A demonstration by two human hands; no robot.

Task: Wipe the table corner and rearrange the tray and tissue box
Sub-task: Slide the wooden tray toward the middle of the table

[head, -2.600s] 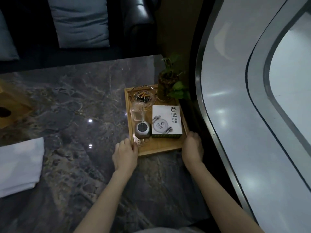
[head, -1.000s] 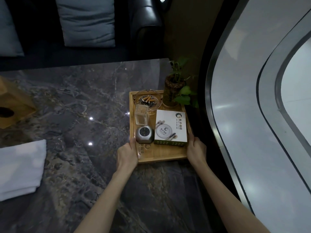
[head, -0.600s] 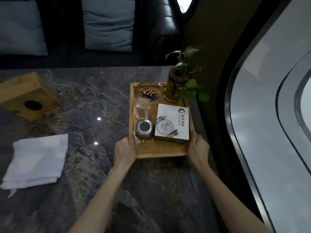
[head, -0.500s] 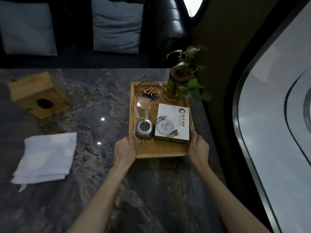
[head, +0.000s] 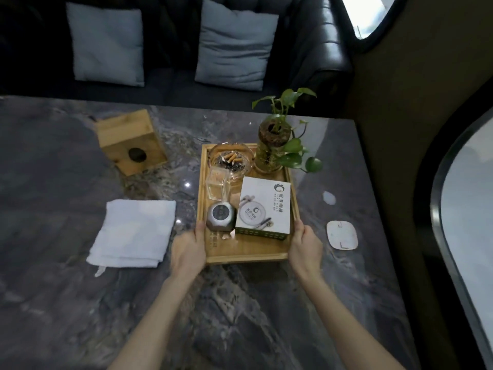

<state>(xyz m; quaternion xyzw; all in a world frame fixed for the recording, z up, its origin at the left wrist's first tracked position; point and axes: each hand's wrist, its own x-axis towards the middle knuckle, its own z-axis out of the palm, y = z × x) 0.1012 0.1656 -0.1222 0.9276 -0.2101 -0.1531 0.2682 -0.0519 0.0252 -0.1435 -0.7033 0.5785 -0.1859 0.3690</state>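
A wooden tray (head: 248,253) sits on the dark marble table (head: 240,303). It carries a glass ashtray with butts (head: 231,159), a small clear glass (head: 217,186), a silver round device (head: 221,216), a white box (head: 264,205) and a potted plant (head: 272,145). My left hand (head: 188,249) grips the tray's near left edge, my right hand (head: 304,245) its near right edge. A wooden tissue box (head: 130,141) lies to the far left. A folded white cloth (head: 133,233) lies left of the tray.
A white flat pad (head: 342,234) lies on the table right of the tray, near the table's right edge. A dark sofa with two grey cushions (head: 232,46) runs behind the table. A curved wall (head: 453,182) stands to the right.
The tray, held by both hands, has moved left away from the table's right edge, uncovering the corner and the white pad. My view has swung left and up.
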